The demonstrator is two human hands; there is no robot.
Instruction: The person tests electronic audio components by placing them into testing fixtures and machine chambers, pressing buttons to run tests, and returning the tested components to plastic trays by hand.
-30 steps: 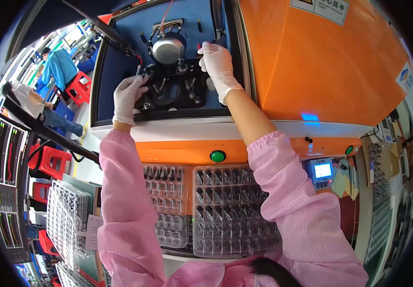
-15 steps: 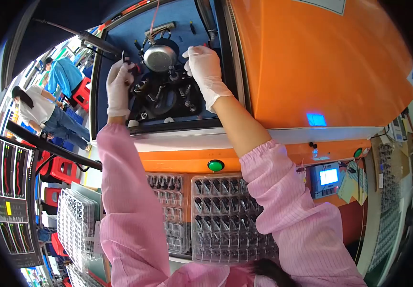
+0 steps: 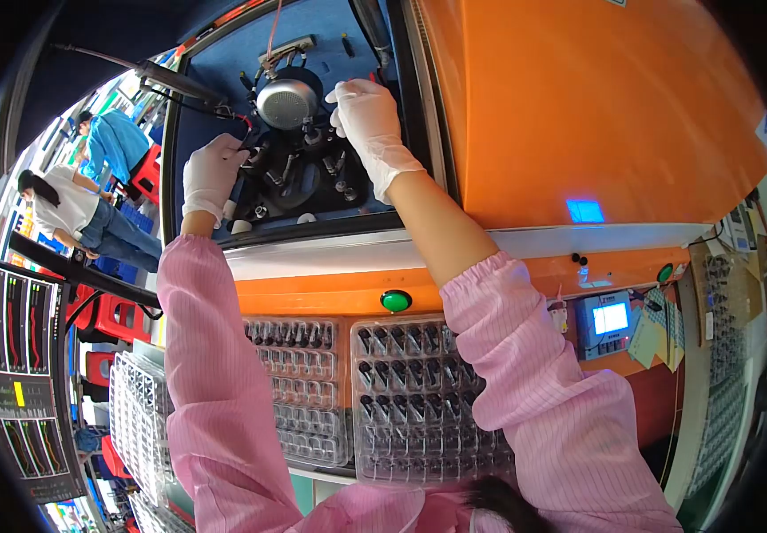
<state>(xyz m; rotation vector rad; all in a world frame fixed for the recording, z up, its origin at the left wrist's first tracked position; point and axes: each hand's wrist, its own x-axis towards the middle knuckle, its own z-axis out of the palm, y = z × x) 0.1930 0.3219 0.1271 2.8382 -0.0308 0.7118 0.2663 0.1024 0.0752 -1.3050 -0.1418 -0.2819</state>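
Both hands wear white gloves and reach inside a blue-lined test chamber (image 3: 334, 53). My left hand (image 3: 213, 178) is closed in a pinch at the left side of a black fixture (image 3: 294, 182) with small metal clamps; what its fingertips hold is too small to make out. My right hand (image 3: 367, 124) has its fingers curled, just right of a round silver speaker-like unit (image 3: 287, 104) with a perforated face. Anything inside those curled fingers is hidden. Thin cables run to the round unit from a bracket (image 3: 287, 46) behind it.
Below the chamber lie clear plastic trays (image 3: 419, 391) of small black parts, with a second tray column (image 3: 299, 382) to their left. A green button (image 3: 395, 301) sits on the orange front panel. Right stands a small lit display (image 3: 610, 317); left, a monitor (image 3: 15, 373). Two people (image 3: 72, 204) are beyond.
My left hand has moved down and tipped right toward the fixture; before, it was raised with a thin dark piece at its fingertips. My right hand keeps its curled pose. The view has shifted slightly.
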